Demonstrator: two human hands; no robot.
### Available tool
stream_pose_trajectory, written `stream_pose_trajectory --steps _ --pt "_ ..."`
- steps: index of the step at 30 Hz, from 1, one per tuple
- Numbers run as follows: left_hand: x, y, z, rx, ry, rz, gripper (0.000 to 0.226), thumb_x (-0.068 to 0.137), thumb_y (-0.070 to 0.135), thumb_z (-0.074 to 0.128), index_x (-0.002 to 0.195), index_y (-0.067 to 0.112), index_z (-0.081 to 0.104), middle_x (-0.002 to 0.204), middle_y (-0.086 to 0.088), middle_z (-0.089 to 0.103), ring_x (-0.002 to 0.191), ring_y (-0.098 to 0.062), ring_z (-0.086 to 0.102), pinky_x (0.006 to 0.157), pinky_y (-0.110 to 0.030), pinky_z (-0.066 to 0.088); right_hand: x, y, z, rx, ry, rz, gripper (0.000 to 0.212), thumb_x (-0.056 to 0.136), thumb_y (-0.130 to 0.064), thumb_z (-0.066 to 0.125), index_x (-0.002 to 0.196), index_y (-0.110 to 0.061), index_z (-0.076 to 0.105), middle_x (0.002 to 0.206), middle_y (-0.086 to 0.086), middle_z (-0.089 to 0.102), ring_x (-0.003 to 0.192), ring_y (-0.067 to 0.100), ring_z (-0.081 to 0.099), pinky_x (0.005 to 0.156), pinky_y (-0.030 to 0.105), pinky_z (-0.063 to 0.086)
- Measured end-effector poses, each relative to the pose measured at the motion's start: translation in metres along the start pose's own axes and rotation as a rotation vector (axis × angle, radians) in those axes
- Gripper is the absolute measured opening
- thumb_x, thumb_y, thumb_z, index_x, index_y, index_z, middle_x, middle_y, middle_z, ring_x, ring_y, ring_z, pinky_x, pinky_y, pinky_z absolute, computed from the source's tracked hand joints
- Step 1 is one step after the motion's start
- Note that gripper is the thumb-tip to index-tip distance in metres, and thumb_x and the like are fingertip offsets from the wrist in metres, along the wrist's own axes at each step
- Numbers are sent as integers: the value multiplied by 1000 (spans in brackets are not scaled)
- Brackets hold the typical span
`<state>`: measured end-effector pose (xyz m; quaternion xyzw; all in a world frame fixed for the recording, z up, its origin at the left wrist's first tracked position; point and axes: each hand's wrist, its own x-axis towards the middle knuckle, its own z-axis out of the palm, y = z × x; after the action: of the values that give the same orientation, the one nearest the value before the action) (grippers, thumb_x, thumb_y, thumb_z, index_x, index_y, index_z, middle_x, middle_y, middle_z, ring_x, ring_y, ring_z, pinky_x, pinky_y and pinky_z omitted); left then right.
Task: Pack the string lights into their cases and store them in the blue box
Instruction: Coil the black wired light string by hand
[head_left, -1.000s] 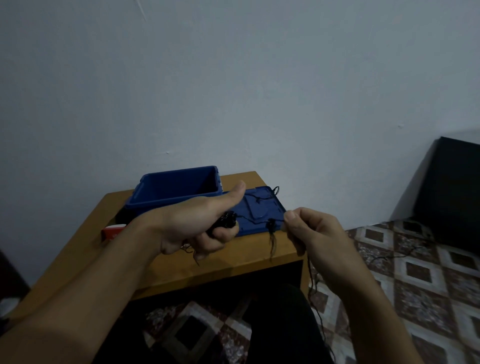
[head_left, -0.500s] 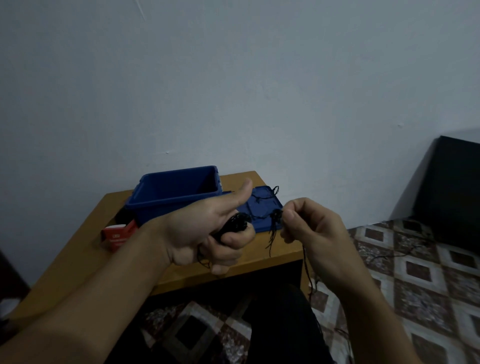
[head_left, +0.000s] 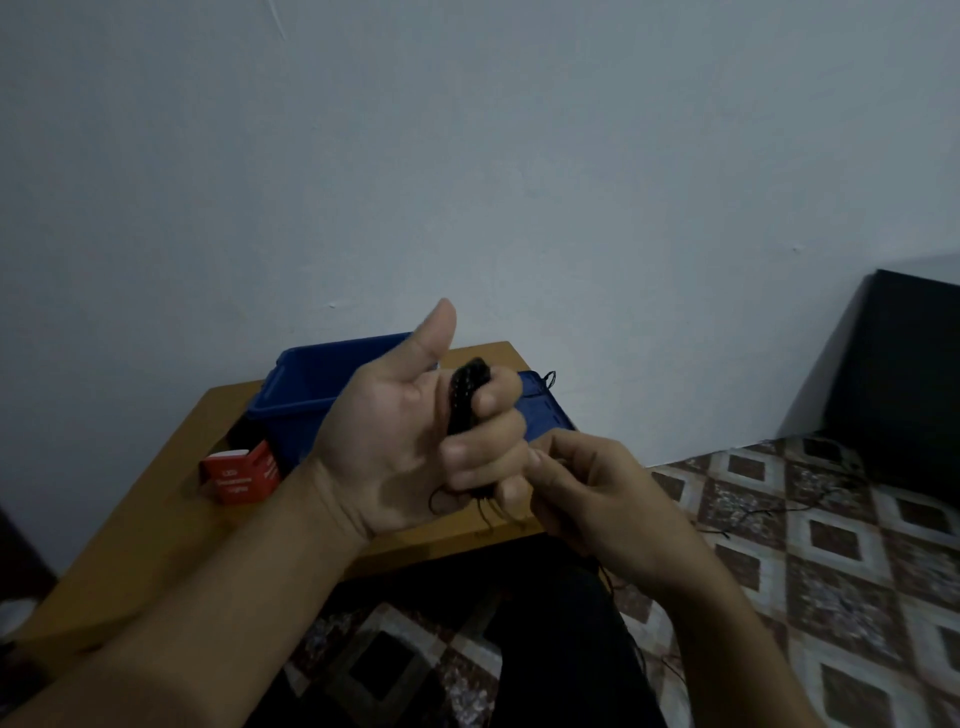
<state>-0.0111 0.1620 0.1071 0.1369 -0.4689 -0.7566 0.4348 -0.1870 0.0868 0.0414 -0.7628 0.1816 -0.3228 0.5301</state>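
Curling round the coiled black string lights (head_left: 465, 400), left hand (head_left: 384, 447) keeps a tight grip, thumb up. Right hand (head_left: 597, 493) sits just beside it, fingertips pinched on a loose strand — more wire trails below its wrist. Behind both: open blue box (head_left: 311, 379) on tabletop (head_left: 171, 499) w/ blue lid (head_left: 545, 410) flat at right, red case (head_left: 239, 475) just beside at left.

Blue box (head_left: 322, 374) half behind the left hand (head_left: 389, 441); red case (head_left: 236, 480) print an illegible blur.
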Motion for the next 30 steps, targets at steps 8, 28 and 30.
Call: stream_pose_trajectory --steps 8,28,30 --pt "0 16 11 40 357 351 78 98 67 25 109 2 66 94 -12 72 82 -28 70 84 -43 59 -1 -2 0 -48 -24 19 21 101 -32 56 96 -13 64 67 4 66 50 21 55 51 27 44" --pt "16 6 17 322 763 240 97 84 85 8 159 25 -3 162 4 29 152 -14 16 121 -43 4 -5 -9 -4 94 78 -77 45 94 -42 60 64 -9 51 54 -6 36 46 8 30 47 18 29" --pt "16 3 15 353 757 178 99 81 87 6 159 27 -3 163 7 26 152 -11 13 122 -42 3 -5 -11 -3 85 97 -56 50 92 -44 58 62 -6 42 52 -5 32 46 10 26 46 22 27"
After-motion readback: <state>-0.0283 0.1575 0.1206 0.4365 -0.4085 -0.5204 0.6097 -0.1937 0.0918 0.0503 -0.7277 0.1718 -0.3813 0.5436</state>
